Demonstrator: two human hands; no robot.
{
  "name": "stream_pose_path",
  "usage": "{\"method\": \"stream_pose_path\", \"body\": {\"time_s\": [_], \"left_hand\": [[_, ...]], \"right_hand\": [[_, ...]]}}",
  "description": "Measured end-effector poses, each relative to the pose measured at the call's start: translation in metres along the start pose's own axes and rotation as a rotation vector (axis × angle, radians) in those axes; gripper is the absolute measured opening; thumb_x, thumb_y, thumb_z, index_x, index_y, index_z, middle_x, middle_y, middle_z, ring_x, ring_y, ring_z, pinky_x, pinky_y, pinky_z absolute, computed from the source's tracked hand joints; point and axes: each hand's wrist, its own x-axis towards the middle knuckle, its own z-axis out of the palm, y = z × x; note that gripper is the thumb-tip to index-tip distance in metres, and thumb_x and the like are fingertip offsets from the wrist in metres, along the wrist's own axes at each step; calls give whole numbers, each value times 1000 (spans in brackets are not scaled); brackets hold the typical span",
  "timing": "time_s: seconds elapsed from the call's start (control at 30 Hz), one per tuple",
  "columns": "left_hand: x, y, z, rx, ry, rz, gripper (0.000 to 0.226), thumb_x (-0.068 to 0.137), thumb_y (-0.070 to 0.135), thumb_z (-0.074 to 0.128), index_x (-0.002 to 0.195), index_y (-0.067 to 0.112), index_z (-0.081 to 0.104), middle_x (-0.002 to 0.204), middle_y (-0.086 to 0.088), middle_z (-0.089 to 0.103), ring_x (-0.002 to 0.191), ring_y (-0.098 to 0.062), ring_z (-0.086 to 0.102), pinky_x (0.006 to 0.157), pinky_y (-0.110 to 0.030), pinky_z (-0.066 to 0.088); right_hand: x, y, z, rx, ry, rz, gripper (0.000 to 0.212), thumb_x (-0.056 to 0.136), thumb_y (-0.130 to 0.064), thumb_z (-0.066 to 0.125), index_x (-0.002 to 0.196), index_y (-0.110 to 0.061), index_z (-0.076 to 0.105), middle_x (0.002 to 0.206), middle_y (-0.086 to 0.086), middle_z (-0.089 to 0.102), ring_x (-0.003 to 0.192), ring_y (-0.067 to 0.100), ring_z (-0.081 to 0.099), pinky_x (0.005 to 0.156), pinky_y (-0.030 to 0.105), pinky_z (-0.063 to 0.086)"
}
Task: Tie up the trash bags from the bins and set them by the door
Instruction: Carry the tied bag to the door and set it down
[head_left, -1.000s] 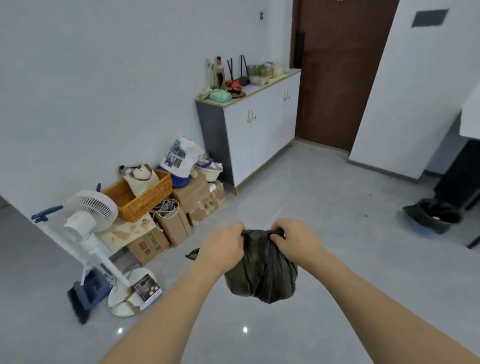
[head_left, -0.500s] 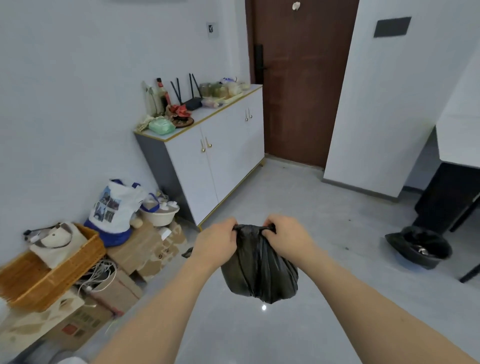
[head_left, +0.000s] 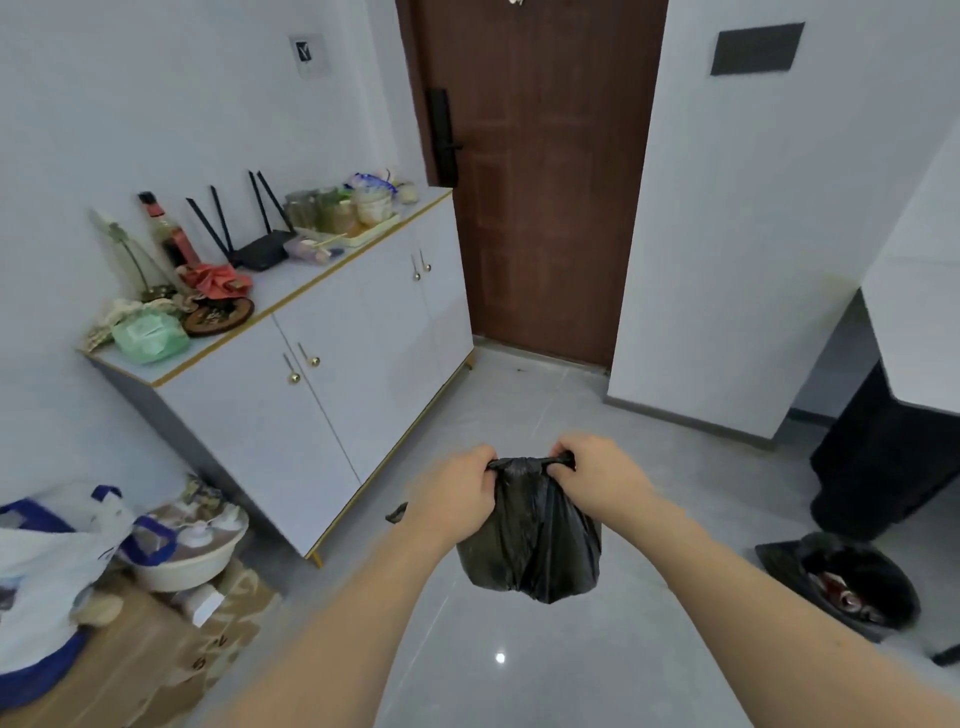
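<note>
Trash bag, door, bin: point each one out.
trash bag (head_left: 535, 540), head view, middle of its black body
door (head_left: 545, 182), head view, central brown panel
bin (head_left: 893, 577), head view, black liner at its rim

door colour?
Dark reddish-brown wood door, with a black lock handle on its left edge. Shows plainly in the head view.

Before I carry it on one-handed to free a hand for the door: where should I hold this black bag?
Grip the gathered neck of the black bag from above, between the left hand and right hand. The plastic bunches narrow there, and the full body hangs below.
</note>
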Motion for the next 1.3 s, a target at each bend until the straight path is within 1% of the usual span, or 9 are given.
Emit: {"method": "stream_pose_path", "body": {"time_s": [0.07,0.2,0.33,0.57,0.67,0.73,1.0,1.17,1.3], "left_hand": [[58,6,1,-24,-30,27,17,97,22,40,93,14,54,80,-5,63,72,-26,56,54,-33,40],[169,24,1,-19,-58,41,16,96,22,40,93,15,54,82,-6,64,74,-27,58,62,-38,47],[276,43,14,-4,-54,64,16,97,22,42,94,14,55,81,-6,63,73,-25,56,57,-33,40],[444,76,48,21,-99,46,17,97,25,41,93,17,55,82,-4,64,74,-24,57,63,-38,49],[511,86,64,10,-116,46,17,98,26,41,95,18,55,87,-4,65,75,-23,56,59,-33,40],[553,89,76,-9,-161,49,16,98,25,41,96,17,55,90,-6,66,78,-25,57,60,-35,42],[728,84,150,-56,-323,37,15,99,25,41,98,17,54,94,-9,65,85,-30,60,75,-43,52],[806,86,209,-50,-357,39,15,98,25,41,97,18,54,90,-8,66,81,-28,60,74,-43,53],[866,76,294,4,-338,98,13,97,25,41,96,20,53,88,-7,66,80,-29,60,67,-37,50]], "right_hand": [[48,18,-18,-15,-3,19,4,91,-29,55,87,-27,56,97,-2,65,91,20,59,72,31,46],[140,57,-57,2,22,38,4,91,-28,54,88,-26,57,95,-2,64,91,21,59,75,33,49],[231,105,-87,45,48,32,2,90,-27,56,88,-27,57,91,-6,59,86,16,55,75,31,46],[375,196,-135,53,34,38,3,86,-28,58,84,-28,60,85,-10,61,86,16,59,75,33,50],[431,229,-152,34,19,59,2,86,-28,58,85,-28,59,89,-9,62,89,16,58,76,30,46],[470,251,-158,18,-5,75,3,86,-28,58,84,-29,56,95,-7,64,91,17,58,77,30,45],[617,343,-152,-17,-70,206,15,89,-28,53,99,-22,63,104,2,67,97,23,60,82,34,50],[681,404,-141,4,-65,267,16,89,-26,52,100,-22,63,106,2,66,97,24,60,79,31,49],[725,479,-99,14,-53,283,14,90,-26,51,99,-23,62,103,-1,66,94,22,60,74,30,49]]}}
